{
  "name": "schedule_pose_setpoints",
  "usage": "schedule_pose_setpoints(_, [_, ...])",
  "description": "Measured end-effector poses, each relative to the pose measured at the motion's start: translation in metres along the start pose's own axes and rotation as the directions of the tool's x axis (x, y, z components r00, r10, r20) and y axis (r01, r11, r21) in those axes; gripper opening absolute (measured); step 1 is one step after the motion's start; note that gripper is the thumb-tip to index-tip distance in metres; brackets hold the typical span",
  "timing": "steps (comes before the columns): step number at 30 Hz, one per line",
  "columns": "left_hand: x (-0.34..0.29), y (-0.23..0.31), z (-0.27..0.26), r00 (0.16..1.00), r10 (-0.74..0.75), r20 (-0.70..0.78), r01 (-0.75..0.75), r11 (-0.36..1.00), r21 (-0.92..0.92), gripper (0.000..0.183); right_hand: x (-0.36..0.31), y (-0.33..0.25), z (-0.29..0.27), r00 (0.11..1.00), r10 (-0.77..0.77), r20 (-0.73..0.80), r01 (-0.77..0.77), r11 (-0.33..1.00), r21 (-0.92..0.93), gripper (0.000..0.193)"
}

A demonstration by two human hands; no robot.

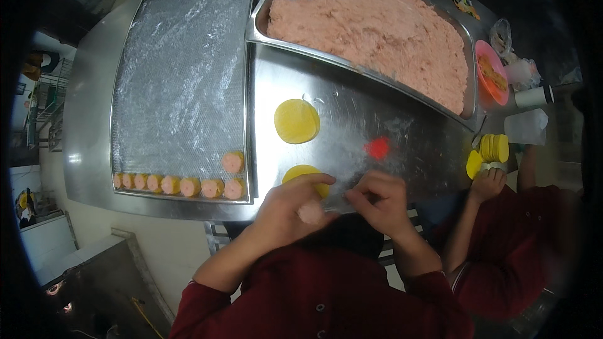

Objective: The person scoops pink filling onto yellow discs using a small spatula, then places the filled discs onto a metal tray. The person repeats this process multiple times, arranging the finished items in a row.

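My left hand [282, 204] is curled round a dumpling [309, 213] with pink filling showing on top. Beside it, my right hand [383, 201] has thumb and fingers pinched together; whatever they hold, if anything, is too small to make out. One yellow round wrapper [296, 121] lies flat on the steel table [339, 94], and a second yellow wrapper [303, 171] is partly covered by my left hand. A small red heap [377, 147] sits on the table beyond my right hand. Finished-looking dumplings [190, 187] line the near edge of a mesh tray [182, 75] at left.
A deep metal pan [361, 63] of pink minced filling [370, 28] fills the back right. Farther right stand a pink bowl [492, 72] and a clear plastic container [526, 127]. A co-worker's hand [488, 183] is beside stacked yellow wrappers [494, 147].
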State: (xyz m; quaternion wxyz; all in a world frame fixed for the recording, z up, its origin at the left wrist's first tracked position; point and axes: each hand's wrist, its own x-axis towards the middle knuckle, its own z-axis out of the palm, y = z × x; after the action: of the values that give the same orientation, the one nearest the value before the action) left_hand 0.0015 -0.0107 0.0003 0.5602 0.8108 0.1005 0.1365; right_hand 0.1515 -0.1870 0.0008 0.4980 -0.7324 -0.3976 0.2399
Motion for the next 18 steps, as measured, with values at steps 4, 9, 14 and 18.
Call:
schedule_pose_setpoints(4, [-0.006,0.002,-0.005,0.979,-0.174,0.109,0.185,0.978,-0.1,0.029,0.005,-0.007,0.01,0.994,-0.107,-0.01,0.107,0.992,0.06,0.014])
schedule_pose_setpoints(9, [-0.011,0.003,-0.009,0.977,-0.18,0.114,0.179,0.984,0.022,0.032,0.008,-0.001,0.022,0.978,-0.208,0.003,0.207,0.971,-0.117,0.014])
schedule_pose_setpoints(14, [-0.005,0.001,-0.005,0.998,-0.064,-0.02,0.063,0.997,-0.051,0.034,0.005,0.005,0.006,0.991,-0.081,-0.11,0.077,0.996,-0.04,0.015])
schedule_pose_setpoints(18, [0.001,-0.002,-0.004,1.0,0.027,0.0,-0.027,0.999,-0.039,0.028,0.007,-0.004,0.0,1.0,-0.019,-0.019,0.019,0.999,-0.028,0.017])
